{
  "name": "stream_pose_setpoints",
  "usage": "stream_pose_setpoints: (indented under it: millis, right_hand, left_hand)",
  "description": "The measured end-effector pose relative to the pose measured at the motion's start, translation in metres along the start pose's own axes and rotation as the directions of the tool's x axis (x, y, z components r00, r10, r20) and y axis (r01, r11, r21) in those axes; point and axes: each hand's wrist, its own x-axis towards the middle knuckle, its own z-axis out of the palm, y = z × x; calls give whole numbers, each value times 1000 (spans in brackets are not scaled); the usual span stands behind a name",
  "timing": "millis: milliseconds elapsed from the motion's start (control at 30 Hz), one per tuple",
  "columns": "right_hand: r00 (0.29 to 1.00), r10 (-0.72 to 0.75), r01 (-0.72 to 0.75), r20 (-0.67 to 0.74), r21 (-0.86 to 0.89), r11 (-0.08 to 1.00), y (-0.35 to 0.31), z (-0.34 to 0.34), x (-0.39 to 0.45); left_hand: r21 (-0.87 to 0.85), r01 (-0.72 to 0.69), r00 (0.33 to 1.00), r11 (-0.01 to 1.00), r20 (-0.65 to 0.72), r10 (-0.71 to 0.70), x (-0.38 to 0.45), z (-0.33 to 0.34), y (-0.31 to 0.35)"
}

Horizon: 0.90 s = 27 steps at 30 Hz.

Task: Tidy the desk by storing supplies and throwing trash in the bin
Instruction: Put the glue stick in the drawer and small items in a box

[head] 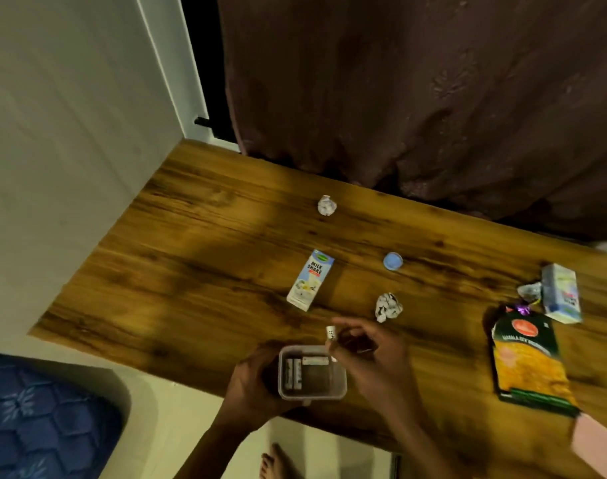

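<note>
Left hand (252, 380) grip clamped on plastic box (312, 372) at desk (198, 271) edge; right hand (366, 352) grip pinching small battery (330, 332) above box. Risk: loose pinch, battery dropping off edge.

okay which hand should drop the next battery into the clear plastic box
Right. The right hand already pinches a small white battery just above the clear plastic box, while the left hand grips the box's left side to steady it.
</note>
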Motion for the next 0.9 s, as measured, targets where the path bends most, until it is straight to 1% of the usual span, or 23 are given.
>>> stream_pose_setpoints:
  millis: [33,67,133,200,300,367,467,667,800,900]
  right_hand:
    - [1000,12,-13,-24,-23,1000,4,-6,-3]
    - [999,20,-23,-47,-58,998,9,-10,-6]
    - [996,34,-44,-79,-134,990,16,-10,-10]
    - [995,52,-68,-82,-212,975,22,-1,-17]
    - [997,-14,-13,-75,-348,937,27,19,-23]
    - [998,-28,0,-61,-411,912,25,29,-25]
    - [996,-56,18,-64,-491,871,25,39,-23]
    - [997,-60,29,-41,-529,848,31,47,-20]
    - [995,-87,55,-38,-518,853,36,44,-24]
    - [994,-92,55,-56,-476,878,38,33,-29]
  left_hand:
    - [-6,-12,997,1000,-71,11,1,0,-6]
    - [29,-74,996,997,-57,75,4,-2,-14]
    - [4,-35,999,999,-13,35,-2,5,-5]
    - [-26,-34,999,999,-19,34,-1,8,-13]
    - [-11,-18,999,1000,-28,18,1,2,-19]
    - [-20,-58,998,998,-40,57,-2,5,-16]
    - [-31,-57,998,998,-29,56,0,4,-11]
    - [-29,-57,998,998,-24,56,0,6,-11]
    - [-32,-71,997,997,-10,71,0,6,-12]
    - [-29,-80,997,996,-1,80,1,5,-12]
